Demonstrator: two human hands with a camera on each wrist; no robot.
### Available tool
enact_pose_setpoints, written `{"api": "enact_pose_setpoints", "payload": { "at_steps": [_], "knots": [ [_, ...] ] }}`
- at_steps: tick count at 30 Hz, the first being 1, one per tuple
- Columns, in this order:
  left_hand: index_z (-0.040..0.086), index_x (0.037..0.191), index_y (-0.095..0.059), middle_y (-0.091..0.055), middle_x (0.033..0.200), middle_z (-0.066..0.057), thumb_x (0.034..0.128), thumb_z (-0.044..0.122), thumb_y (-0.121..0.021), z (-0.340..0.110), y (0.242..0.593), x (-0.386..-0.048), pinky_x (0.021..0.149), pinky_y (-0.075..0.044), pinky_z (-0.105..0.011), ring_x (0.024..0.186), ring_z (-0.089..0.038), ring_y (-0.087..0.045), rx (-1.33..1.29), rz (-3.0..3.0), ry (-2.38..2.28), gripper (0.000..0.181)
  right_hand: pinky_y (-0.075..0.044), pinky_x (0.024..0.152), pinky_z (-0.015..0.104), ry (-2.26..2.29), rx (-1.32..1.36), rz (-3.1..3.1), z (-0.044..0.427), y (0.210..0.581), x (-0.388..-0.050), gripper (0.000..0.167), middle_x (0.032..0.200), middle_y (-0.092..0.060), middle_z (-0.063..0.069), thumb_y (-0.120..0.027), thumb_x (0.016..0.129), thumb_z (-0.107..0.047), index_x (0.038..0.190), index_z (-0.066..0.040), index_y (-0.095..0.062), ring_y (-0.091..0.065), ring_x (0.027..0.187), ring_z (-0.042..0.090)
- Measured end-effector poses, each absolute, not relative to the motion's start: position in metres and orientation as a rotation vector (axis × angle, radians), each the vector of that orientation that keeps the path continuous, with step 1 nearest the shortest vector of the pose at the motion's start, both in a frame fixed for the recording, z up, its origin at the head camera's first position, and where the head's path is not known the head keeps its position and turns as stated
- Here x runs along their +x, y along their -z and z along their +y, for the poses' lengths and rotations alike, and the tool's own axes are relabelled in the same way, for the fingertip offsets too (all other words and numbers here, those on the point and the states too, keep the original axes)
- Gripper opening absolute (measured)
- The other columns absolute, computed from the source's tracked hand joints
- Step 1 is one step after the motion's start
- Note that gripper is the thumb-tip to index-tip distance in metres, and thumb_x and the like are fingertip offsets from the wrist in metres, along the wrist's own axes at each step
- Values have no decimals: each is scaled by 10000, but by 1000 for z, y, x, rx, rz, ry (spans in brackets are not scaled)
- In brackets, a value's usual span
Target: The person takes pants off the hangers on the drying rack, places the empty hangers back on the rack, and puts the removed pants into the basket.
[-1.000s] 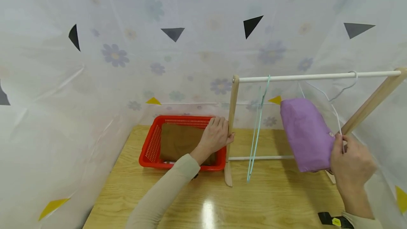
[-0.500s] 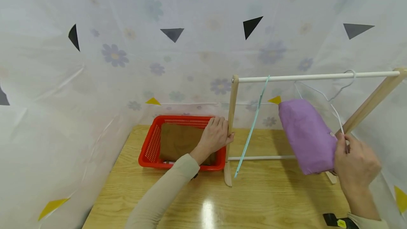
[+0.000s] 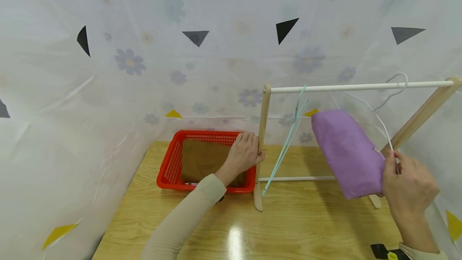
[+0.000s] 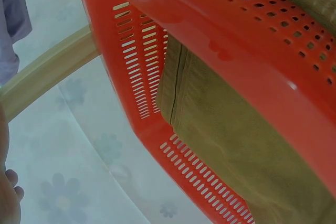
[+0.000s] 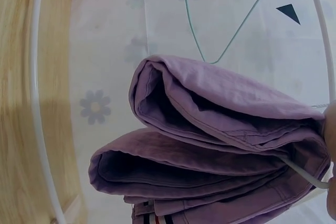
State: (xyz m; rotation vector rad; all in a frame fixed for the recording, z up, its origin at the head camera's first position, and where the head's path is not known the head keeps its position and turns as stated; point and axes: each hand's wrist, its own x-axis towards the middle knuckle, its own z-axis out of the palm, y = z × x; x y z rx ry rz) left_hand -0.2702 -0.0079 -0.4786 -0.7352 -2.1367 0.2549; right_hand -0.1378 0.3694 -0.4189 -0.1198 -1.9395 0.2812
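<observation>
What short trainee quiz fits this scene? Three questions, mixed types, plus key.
1. Fill in: the teal hanger hangs from the ____ of the rack.
2. True or false: the brown cloth lies inside the red basket.
3. Short answer: which hanger does the right hand grip, next to the folded purple cloth?

Key:
1. white top rail
2. true
3. the white hanger

No legible text or numbers.
</observation>
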Motion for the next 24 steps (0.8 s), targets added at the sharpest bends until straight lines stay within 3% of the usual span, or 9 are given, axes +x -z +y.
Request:
{"api": "enact_pose_setpoints", "payload": {
  "at_steps": [7,15,24],
  "knots": [
    [121,895,-568,-546,774,-15,954,510,-621,-7,479,-271,778,-448,-302,768,-199,-552,-739,-2118,-230,397,-225,574,295,-273,-82,-1926,366,414,-133,449,807,-704,342,-572,1029,-300,991,110,-754,-583,626,519],
    [121,906,-573,-555,788,-19,937,516,-646,-7,478,-270,794,-455,-305,791,-200,-565,-739,-2122,-232,402,-224,565,294,-262,-51,-1903,361,411,-125,510,723,-668,315,-540,1049,-333,960,122,-750,-534,562,473],
    [114,902,-566,-563,791,-26,932,512,-680,-7,479,-270,792,-451,-306,794,-205,-564,-749,-2140,-209,415,-182,588,222,-294,-53,-1848,357,411,-116,443,683,-652,298,-600,1009,-292,898,106,-757,-505,553,470]
  ]
}}
